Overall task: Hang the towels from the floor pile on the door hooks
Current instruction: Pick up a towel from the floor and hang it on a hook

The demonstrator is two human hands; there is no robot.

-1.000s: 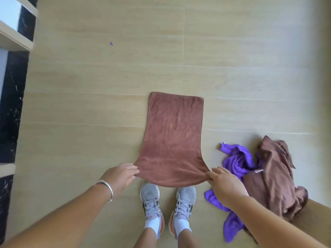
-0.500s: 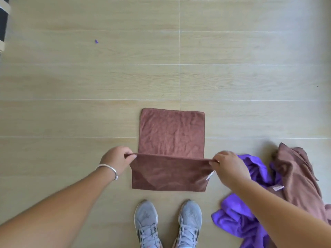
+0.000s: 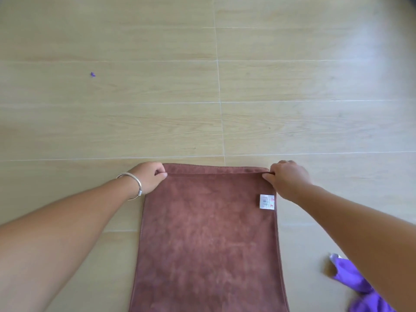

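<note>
A brown towel (image 3: 207,239) lies folded flat on the wood-look floor in front of me, its upper layer reaching almost to the far edge of the lower one. A white label (image 3: 267,201) shows near its right edge. My left hand (image 3: 149,177), with a silver bangle on the wrist, pinches the far left corner of the upper layer. My right hand (image 3: 287,176) pinches the far right corner. A purple towel (image 3: 355,287) lies crumpled at the lower right, partly hidden by my right forearm.
Pale wood-look floor tiles (image 3: 292,82) stretch ahead and to both sides. A tiny purple scrap (image 3: 93,74) lies on the floor at the far left. No door or hooks are in view.
Both hands carried the near edge of the brown towel forward over itself, folding it in half. The view tilted down and closer; my shoes and the brown pile left the frame.
</note>
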